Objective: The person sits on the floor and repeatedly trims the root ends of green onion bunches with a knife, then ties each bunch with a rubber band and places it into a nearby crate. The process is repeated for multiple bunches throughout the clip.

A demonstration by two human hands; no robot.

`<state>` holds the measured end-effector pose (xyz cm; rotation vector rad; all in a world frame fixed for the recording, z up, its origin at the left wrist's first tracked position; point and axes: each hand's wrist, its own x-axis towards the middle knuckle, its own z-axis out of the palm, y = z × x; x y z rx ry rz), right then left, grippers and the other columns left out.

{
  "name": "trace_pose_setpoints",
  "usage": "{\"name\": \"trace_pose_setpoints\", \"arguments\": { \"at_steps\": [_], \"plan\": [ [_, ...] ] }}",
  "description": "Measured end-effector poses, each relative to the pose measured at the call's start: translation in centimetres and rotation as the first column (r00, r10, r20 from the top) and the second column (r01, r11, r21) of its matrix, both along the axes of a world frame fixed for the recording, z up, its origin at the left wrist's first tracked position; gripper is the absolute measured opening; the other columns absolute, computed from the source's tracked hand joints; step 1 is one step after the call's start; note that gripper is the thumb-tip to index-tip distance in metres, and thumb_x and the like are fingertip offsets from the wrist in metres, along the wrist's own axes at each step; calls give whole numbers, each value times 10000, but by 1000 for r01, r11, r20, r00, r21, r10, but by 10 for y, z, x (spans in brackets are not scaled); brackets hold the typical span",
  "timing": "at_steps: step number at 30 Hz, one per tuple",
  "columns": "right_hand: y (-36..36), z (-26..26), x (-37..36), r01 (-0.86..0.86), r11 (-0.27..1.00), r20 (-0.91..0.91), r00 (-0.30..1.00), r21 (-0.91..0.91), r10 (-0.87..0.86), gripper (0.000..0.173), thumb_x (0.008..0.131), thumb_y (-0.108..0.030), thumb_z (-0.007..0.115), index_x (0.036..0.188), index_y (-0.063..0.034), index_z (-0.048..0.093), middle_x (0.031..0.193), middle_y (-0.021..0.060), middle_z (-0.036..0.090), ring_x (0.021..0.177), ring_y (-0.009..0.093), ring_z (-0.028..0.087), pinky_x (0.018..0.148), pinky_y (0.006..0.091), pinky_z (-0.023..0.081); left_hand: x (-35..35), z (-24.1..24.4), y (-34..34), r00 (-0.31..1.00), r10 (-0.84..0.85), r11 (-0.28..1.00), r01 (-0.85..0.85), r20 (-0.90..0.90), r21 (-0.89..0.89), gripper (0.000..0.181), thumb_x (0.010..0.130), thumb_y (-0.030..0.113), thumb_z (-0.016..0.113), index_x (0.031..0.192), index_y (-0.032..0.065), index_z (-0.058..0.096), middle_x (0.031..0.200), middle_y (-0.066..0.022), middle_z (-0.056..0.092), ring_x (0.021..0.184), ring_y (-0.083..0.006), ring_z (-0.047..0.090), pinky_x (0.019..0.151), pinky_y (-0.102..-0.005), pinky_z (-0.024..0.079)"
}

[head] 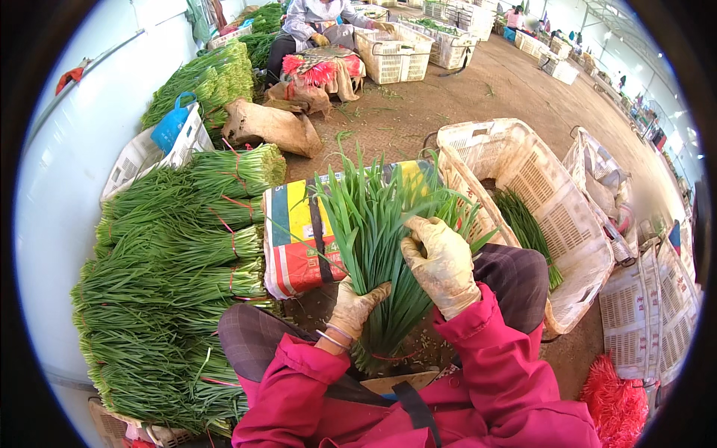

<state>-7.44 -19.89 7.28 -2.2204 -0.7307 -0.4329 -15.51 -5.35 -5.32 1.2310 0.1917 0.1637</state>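
A loose bunch of long green leafy stalks, like garlic chives (pixel 372 241), stands fanned out between my knees, leaf tips away from me. My left hand (pixel 355 308), in a soiled pale glove, is closed around its left side, thumb across the leaves. My right hand (pixel 440 260), gloved too, is at the bunch's upper right, thumb and fingertips brought together at a leaf; how firmly it grips is hard to see. A red tie (pixel 395 357) shows low on the bunch. Beyond lies a printed sack-covered block (pixel 297 241) with a dark strap.
Tied bundles of green stalks (pixel 168 280) are piled at left. An off-white plastic crate (pixel 560 213) at right holds a green bundle (pixel 524 229). Stacked crates (pixel 644 308) and red plastic twine (pixel 613 403) lie further right. A person (pixel 322 25) sits beyond, beside another crate (pixel 395 56).
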Motion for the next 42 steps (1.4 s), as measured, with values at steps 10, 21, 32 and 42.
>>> {"name": "trace_pose_setpoints", "arguments": {
  "at_steps": [10, 21, 32, 42],
  "plan": [
    [-6, -19, 7, -90, 916, -241, 951, 391, 196, 88, 867, -69, 713, 934, -50, 660, 786, 35, 622, 696, 159, 613, 627, 289, 499, 7, -15, 5, 996, -76, 979, 64, -56, -194, 328, 948, -45, 477, 1262, 5, 560, 1297, -207, 593, 1158, -389, 600, 963, -549, 548],
    [-48, 26, -36, -364, 860, -815, 326, 358, 478, 142, 876, -142, 743, 820, -22, 689, 695, 39, 663, 625, 141, 609, 592, 258, 474, 5, 49, 20, 961, 237, 920, -270, -146, -285, 396, 802, -33, 779, 1165, 27, 634, 1049, -63, 713, 878, -198, 685, 768, -330, 576],
    [13, -94, -63, -66, 998, -530, 847, -19, 46, 1474, 479, -399, 988, 1561, 30, 83, 1410, 297, 406, 1288, 444, 467, 1095, 433, 409, -11, 10, 45, 990, 54, 924, 0, 129, -382, 608, 898, 220, 687, 1430, 22, 470, 1409, -102, 559, 1300, -271, 529, 1110, -444, 419],
    [-21, -80, -30, 276, 626, -684, 261, 729, 681, 788, 743, -250, 889, 1379, -21, 485, 1235, 85, 641, 1095, 212, 632, 959, 378, 521, -1, 41, 40, 972, -218, 951, 192, -86, -241, 636, 876, 235, 755, 1422, 69, 473, 1295, -66, 587, 1145, -221, 598, 952, -382, 504]
  ]
}}
